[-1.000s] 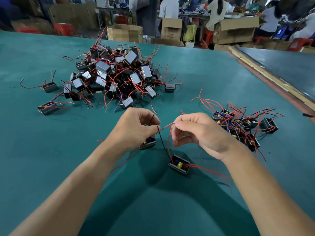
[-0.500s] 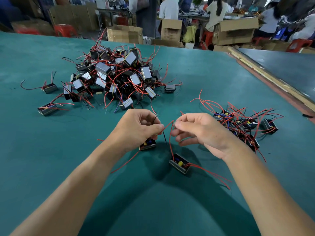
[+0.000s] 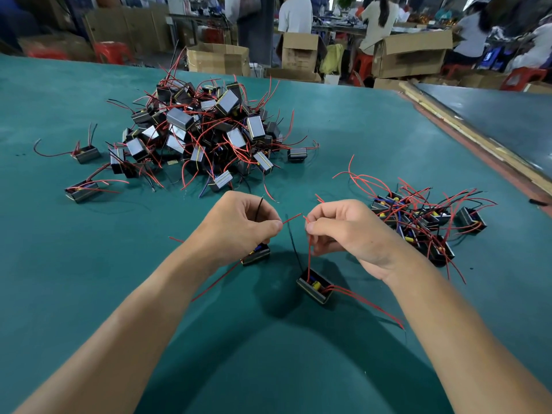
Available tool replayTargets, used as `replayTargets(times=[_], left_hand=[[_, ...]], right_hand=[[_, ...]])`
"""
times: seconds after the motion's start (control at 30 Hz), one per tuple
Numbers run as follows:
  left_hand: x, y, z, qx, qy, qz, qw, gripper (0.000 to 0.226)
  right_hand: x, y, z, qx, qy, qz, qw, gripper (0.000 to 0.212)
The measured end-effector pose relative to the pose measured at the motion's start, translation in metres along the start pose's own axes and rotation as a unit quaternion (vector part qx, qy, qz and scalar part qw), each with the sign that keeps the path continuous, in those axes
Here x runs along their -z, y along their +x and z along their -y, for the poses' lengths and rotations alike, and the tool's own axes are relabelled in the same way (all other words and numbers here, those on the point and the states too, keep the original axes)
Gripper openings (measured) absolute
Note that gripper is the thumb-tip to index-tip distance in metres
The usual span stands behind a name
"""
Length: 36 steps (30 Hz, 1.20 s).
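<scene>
Both hands pinch wires: left hand (image 3: 239,231) grips a short red wire (image 3: 292,218) and a black wire (image 3: 259,209) above a half-hidden casing (image 3: 256,256). The right hand (image 3: 349,234) holds the red lead (image 3: 309,255) running up from an open black casing (image 3: 310,294) on the bench (image 3: 89,279), with a yellow capacitor (image 3: 315,284) inside.

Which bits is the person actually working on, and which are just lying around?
In hand: left hand, pinching a short red wire; right hand, pinching a long red wire from the near module; second module by the left hand.
Lying about: big pile, smaller pile, stray modules, cardboard boxes.
</scene>
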<state>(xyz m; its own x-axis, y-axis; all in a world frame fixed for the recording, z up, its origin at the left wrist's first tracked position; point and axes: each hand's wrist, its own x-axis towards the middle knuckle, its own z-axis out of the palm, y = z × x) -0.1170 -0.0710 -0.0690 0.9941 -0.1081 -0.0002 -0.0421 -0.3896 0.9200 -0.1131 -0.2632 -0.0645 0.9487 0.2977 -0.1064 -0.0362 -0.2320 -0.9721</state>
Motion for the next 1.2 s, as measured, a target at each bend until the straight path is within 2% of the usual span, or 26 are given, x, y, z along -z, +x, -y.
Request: replayTargets(times=[0.27, 0.43, 0.53, 0.7, 0.9, 1.2], left_hand=[[0.000, 0.000, -0.001, -0.004, 0.002, 0.000, 1.000, 0.014], [0.001, -0.002, -0.004, -0.011, -0.010, 0.011, 1.000, 0.014], [0.001, -0.003, -0.005, -0.010, -0.016, 0.026, 0.999, 0.015], [0.000, -0.006, -0.010, -0.005, -0.060, 0.030, 0.998, 0.011], [0.007, -0.002, -0.012, 0.052, -0.173, 0.005, 0.984, 0.018], [0.006, 0.001, -0.003, 0.018, -0.160, -0.028, 0.987, 0.014]], right_hand=[[0.002, -0.003, 0.002, 0.008, 0.026, 0.040, 0.999, 0.026], [0.002, 0.001, 0.001, -0.055, 0.076, 0.021, 0.995, 0.016], [0.003, 0.003, -0.001, -0.094, 0.106, 0.040, 0.989, 0.012], [0.003, 0.002, -0.004, -0.078, 0.036, 0.088, 0.992, 0.021], [-0.002, 0.002, -0.009, -0.063, -0.003, 0.103, 0.993, 0.021], [-0.005, 0.002, -0.014, -0.032, -0.033, 0.129, 0.991, 0.029]])
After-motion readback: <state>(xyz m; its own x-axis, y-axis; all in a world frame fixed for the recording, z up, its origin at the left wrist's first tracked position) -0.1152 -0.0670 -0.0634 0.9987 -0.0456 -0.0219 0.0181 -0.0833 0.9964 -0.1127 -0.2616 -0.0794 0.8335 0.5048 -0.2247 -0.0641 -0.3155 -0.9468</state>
